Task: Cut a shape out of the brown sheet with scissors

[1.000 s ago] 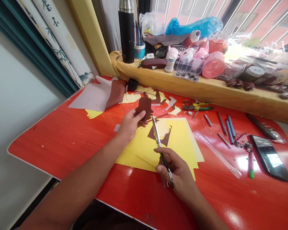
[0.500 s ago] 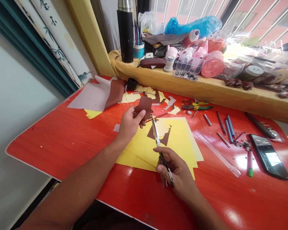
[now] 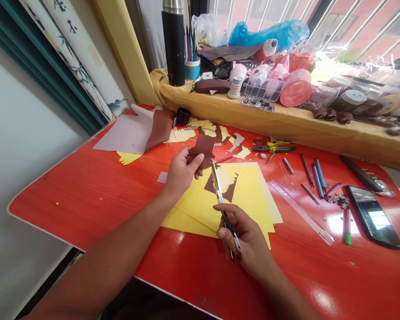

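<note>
The left hand (image 3: 182,171) tips a brown piece (image 3: 205,144) slightly clockwise, its top leaning a touch further right than a second ago, while the scissors (image 3: 217,180) barely shift; the turn appears to offer the blades a slightly different stretch of edge, suggesting careful trimming rather than one straight cut. The left hand is pinched narrow, thumb on top and fingers beneath the piece. The right hand (image 3: 245,235) curls around the scissors' handles, the blades seen nearly edge-on, so their spread cannot be told, nor whether they touch the brown piece.

Read as a clock face centred on the scissors' tips, the brown piece sits at 11 o'clock, the left hand near 9 and the right hand at 5. Also at 5 o'clock, a brown offcut (image 3: 231,195) lies on yellow sheets (image 3: 253,204), which rest on a red table (image 3: 96,195). Pale yellow scraps (image 3: 180,135) spread from 10 to 1 o'clock. Farther out, pliers (image 3: 274,147) and pens (image 3: 321,175) lie around 3, a clear ruler (image 3: 300,212) near 4, and a black flask (image 3: 173,49) stands at 11
</note>
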The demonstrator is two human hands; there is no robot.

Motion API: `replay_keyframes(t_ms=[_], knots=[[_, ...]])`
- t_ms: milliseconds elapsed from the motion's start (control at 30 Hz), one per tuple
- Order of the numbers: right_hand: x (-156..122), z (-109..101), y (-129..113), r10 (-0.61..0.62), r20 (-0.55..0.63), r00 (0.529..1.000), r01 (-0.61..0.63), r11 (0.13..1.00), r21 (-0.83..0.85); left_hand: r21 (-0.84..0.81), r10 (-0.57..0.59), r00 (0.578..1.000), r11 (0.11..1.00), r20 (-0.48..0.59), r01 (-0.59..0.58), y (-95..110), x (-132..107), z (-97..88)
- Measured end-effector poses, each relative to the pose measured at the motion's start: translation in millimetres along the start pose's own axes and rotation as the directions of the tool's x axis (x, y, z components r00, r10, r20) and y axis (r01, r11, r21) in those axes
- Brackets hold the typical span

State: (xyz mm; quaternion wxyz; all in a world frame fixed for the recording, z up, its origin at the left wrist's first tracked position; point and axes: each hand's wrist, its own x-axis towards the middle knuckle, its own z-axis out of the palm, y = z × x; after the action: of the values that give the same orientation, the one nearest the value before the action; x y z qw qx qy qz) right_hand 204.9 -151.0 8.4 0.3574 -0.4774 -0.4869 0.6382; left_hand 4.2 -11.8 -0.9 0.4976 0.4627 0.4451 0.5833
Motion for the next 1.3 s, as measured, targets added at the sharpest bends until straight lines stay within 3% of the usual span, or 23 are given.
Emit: replay_keyframes(t_ms=[1300], knots=[[0.8,-1.3,1.8,0.011,-0.005,1.000,-0.011,1.000,-0.025,0.176,0.048,0.999,0.983,0.018,-0.051,-4.5,-2.4,-1.8]])
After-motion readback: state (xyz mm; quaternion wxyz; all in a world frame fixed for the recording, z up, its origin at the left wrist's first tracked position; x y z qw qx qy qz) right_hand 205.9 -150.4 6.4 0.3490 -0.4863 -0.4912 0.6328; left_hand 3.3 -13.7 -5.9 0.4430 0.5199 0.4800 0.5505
